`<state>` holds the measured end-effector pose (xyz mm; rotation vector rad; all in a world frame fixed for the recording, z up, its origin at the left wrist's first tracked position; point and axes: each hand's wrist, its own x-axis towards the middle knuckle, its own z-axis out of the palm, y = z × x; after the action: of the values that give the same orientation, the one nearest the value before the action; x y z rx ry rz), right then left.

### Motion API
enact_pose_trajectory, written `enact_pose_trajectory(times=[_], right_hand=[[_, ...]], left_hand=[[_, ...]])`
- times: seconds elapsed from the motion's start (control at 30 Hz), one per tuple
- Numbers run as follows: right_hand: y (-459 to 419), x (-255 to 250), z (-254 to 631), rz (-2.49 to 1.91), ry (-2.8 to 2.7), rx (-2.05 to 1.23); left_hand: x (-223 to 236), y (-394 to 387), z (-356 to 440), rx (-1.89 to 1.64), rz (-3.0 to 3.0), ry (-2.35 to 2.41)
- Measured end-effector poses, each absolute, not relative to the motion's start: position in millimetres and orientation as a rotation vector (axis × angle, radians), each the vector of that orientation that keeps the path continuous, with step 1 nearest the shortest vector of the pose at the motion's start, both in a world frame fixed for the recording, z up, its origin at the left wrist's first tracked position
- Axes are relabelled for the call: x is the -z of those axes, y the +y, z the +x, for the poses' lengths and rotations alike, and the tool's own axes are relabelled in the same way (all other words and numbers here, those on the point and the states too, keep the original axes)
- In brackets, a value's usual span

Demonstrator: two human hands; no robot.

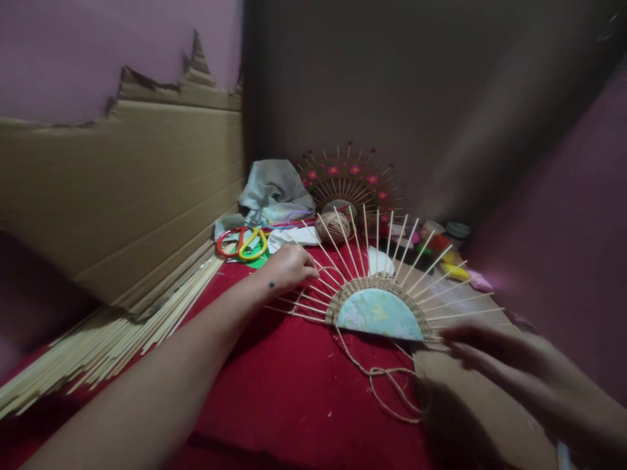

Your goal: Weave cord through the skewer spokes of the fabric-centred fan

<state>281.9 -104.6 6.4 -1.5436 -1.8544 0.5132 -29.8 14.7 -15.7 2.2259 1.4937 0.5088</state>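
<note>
A half-round weaving (pixel 377 312) lies before me, its pale blue patterned centre edged with a woven twine band (pixel 375 284). Thin wooden sticks (pixel 366 235) fan out from that band. My left hand (pixel 290 266) is closed over the left-hand sticks, pinching a strand of twine (pixel 327 269) that curves back towards the band. Loose twine (pixel 386 372) trails in loops below the straight edge. At the right end of the weaving, my right hand (pixel 504 365) is slightly blurred, fingers stretched and apart; whether the fingertips touch the edge I cannot tell.
Scissors (pixel 241 244) with red and yellow handles lie at the left, above a bundle of loose sticks (pixel 122 339). Behind are a twine ball (pixel 333 226), a grey cloth (pixel 277 186) and a flowered fan (pixel 343 171). Torn cardboard (pixel 161 150) stands left; red cloth (pixel 274 385) covers the surface.
</note>
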Motion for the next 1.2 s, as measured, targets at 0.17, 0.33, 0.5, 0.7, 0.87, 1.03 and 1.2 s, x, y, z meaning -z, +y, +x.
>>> enact_pose_trajectory(times=[0.17, 0.33, 0.5, 0.7, 0.87, 1.03, 1.2], right_hand=[[-33, -1, 178, -1.566, -2.191, -0.403], [-6, 15, 146, -1.805, -2.322, 0.054], [-10, 13, 148, -1.785, -2.316, 0.091], [-10, 1, 143, -1.518, -1.893, -0.808], [-1, -8, 144, -1.178, -1.452, -1.326], [6, -31, 154, -1.152, -1.663, -1.27], [10, -54, 140, -1.015, -1.802, -0.939]], left_hand=[[18, 17, -30, -0.523, 2.282, 1.491], [22, 19, -32, -0.542, 2.321, 1.512], [23, 20, -32, -0.551, 2.333, 1.535], [25, 20, -31, -0.58, 2.36, 1.527], [23, 18, -30, -0.574, 2.364, 1.528], [26, 20, -30, -0.571, 2.369, 1.541], [27, 21, -30, -0.542, 2.356, 1.57]])
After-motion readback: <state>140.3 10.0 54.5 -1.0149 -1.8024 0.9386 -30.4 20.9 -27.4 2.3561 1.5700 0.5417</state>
